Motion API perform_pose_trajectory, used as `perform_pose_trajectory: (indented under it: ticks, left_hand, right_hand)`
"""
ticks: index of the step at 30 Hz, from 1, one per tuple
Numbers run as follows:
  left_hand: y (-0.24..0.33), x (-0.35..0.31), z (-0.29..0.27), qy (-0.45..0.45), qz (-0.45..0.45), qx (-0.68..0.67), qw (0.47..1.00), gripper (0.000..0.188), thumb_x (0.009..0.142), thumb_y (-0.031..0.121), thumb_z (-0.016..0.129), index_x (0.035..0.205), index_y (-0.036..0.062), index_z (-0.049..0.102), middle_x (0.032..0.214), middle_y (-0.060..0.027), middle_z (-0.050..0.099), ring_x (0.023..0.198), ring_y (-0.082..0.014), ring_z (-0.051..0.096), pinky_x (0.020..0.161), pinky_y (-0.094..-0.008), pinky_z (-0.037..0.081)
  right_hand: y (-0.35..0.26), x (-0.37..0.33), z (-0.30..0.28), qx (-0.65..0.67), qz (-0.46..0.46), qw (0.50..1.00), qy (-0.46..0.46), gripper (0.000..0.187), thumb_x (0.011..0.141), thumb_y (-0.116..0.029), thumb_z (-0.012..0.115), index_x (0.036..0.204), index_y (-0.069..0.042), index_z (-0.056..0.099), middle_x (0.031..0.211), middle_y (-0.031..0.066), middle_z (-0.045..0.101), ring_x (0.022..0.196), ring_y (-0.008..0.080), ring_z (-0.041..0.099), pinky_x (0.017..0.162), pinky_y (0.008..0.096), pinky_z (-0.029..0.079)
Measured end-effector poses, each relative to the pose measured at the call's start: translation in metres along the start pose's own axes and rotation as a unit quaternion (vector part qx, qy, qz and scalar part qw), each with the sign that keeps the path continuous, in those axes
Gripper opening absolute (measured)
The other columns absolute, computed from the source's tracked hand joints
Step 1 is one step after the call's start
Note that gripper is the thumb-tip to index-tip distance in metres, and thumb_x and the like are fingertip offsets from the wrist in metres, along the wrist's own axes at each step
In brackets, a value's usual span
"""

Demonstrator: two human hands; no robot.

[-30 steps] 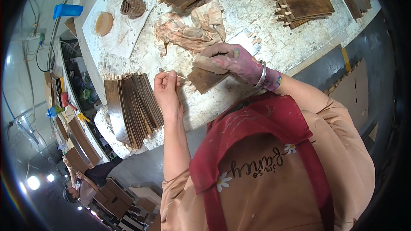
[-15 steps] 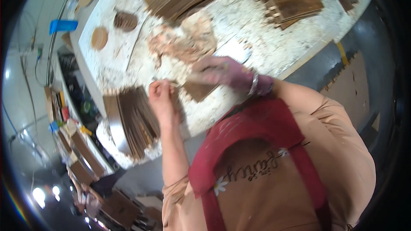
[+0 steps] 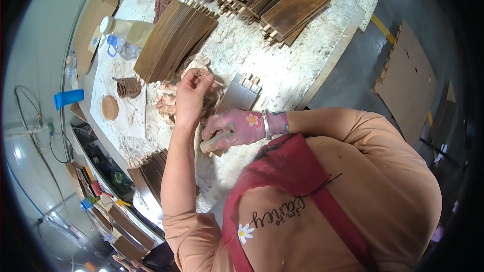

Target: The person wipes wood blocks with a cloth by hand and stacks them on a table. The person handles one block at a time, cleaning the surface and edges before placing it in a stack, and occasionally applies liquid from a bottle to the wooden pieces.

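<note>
My right hand (image 3: 236,129), in a pink-purple flowered glove, is closed around a brown wooden slat (image 3: 239,94). Pale round pegs (image 3: 249,81) stick out of the slat's far end. Beyond the glove, my bare left hand (image 3: 191,96) is closed in a pinch on a thin pale stick (image 3: 217,82), its tip close to the slat's pegged end. Under and behind that hand lies a crumpled, brown-stained cloth (image 3: 166,102). The slat's near end is mostly covered by the gloved fingers.
Stacks of pegged brown slats (image 3: 171,40) and more slats (image 3: 297,7) lie across the far side of the white, stained table (image 3: 282,70). Another slat stack (image 3: 148,174) is at the near left. Bottles (image 3: 132,34), a ridged brown cup (image 3: 128,87) and a round lid (image 3: 110,107) stand left.
The view has shifted. The slat now lies with its pegged end pointing away from me, and my left hand has moved from beside the near slat stack to that far end.
</note>
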State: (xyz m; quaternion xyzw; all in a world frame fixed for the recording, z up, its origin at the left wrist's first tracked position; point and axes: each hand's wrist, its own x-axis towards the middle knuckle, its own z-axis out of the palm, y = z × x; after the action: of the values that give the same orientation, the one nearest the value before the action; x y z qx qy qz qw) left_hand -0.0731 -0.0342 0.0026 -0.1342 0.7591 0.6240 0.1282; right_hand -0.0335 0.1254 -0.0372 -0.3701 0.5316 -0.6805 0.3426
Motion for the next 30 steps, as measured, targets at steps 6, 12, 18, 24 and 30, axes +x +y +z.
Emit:
perform_pose_trajectory:
  ticks: [6, 12, 18, 24, 30]
  left_hand:
    - [0.002, 0.001, 0.008, 0.008, -0.052, -0.048, 0.997, 0.006, 0.095, 0.008, 0.063, 0.099, 0.0041, 0.061, 0.076, 0.0019, 0.064, 0.069, -0.0038, 0.056, 0.066, -0.0175, 0.045]
    - [0.002, 0.004, 0.013, 0.004, -0.062, -0.042, 0.997, 0.005, 0.095, 0.009, 0.064, 0.097, 0.0049, 0.061, 0.076, 0.0017, 0.063, 0.069, -0.0043, 0.056, 0.065, -0.0179, 0.044]
    - [-0.002, 0.006, 0.011, 0.007, -0.052, -0.044, 0.998, 0.005, 0.094, 0.009, 0.064, 0.093, 0.0055, 0.060, 0.074, 0.0025, 0.063, 0.068, -0.0031, 0.056, 0.064, -0.0168, 0.043]
    - [-0.008, 0.008, 0.012, -0.005, -0.048, -0.065, 0.997, 0.006, 0.094, 0.009, 0.065, 0.092, 0.0061, 0.060, 0.075, 0.0020, 0.064, 0.068, -0.0033, 0.057, 0.064, -0.0170, 0.044]
    - [-0.006, -0.001, 0.004, 0.051, -0.023, -0.046, 0.997, 0.006, 0.094, 0.010, 0.065, 0.095, 0.0047, 0.062, 0.077, -0.0002, 0.064, 0.070, -0.0051, 0.058, 0.065, -0.0190, 0.045]
  right_hand:
    - [-0.006, -0.001, -0.001, 0.098, 0.042, 0.994, -0.014, 0.042, 0.090, -0.033, 0.070, 0.111, 0.002, 0.063, 0.106, 0.0120, 0.063, 0.091, 0.0192, 0.069, 0.077, 0.0286, 0.057]
    - [-0.005, -0.001, -0.003, 0.007, -0.008, 1.000, -0.008, 0.043, 0.090, -0.034, 0.070, 0.111, 0.002, 0.064, 0.108, 0.0129, 0.064, 0.094, 0.0207, 0.068, 0.078, 0.0298, 0.057]
    - [-0.006, 0.000, -0.003, 0.039, 0.024, 0.999, -0.022, 0.043, 0.091, -0.035, 0.069, 0.113, 0.002, 0.063, 0.109, 0.0138, 0.064, 0.095, 0.0232, 0.068, 0.081, 0.0323, 0.055]
    - [-0.006, -0.001, -0.004, -0.014, -0.018, 1.000, -0.012, 0.045, 0.090, -0.036, 0.069, 0.114, 0.001, 0.063, 0.111, 0.0140, 0.064, 0.098, 0.0232, 0.067, 0.085, 0.0329, 0.053]
    - [-0.021, 0.000, -0.006, -0.012, 0.045, 0.999, -0.014, 0.049, 0.090, -0.041, 0.069, 0.113, 0.002, 0.063, 0.112, 0.0139, 0.064, 0.100, 0.0225, 0.065, 0.086, 0.0326, 0.052]
